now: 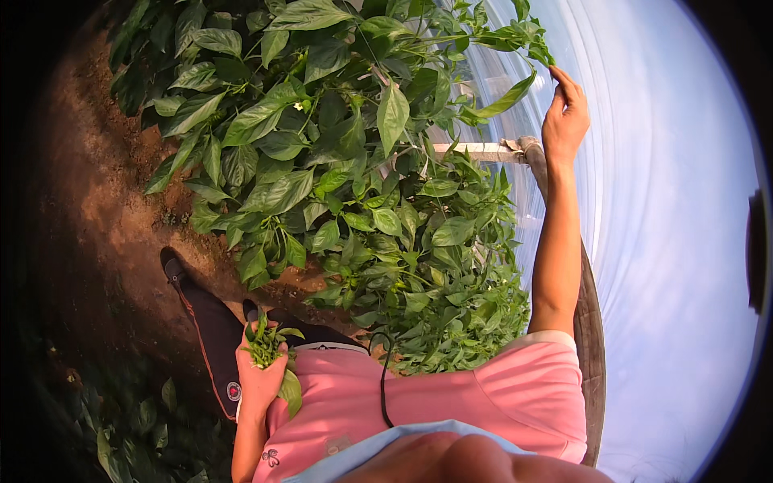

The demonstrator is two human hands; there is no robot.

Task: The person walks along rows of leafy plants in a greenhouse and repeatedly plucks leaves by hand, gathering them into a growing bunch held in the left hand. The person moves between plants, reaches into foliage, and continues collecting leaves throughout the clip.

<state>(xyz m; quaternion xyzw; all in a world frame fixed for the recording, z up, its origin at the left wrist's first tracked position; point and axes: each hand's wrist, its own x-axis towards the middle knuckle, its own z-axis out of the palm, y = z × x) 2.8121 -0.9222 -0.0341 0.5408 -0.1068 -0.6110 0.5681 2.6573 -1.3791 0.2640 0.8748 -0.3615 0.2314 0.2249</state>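
My right hand (565, 115) is raised on a stretched arm at the upper right. Its fingertips pinch the leafy tip of a pepper plant's shoot (540, 51). Low at the left, beside the hem of the pink shirt, my left hand (263, 369) closes round a bunch of picked green shoots and leaves (263, 345); one larger leaf hangs from it. Between the hands stand dense pepper plants (278, 187) with broad green leaves and a small white flower (298, 106). The part of the bunch inside my left palm is hidden.
Behind the plants stretches clear plastic greenhouse film (652, 199). A pale horizontal bar (477, 151) meets a curved greenhouse frame pole (589, 338) near my right forearm. Brown soil (127, 211) lies by my shoes, and more leafy plants (142, 435) grow in shade at lower left.
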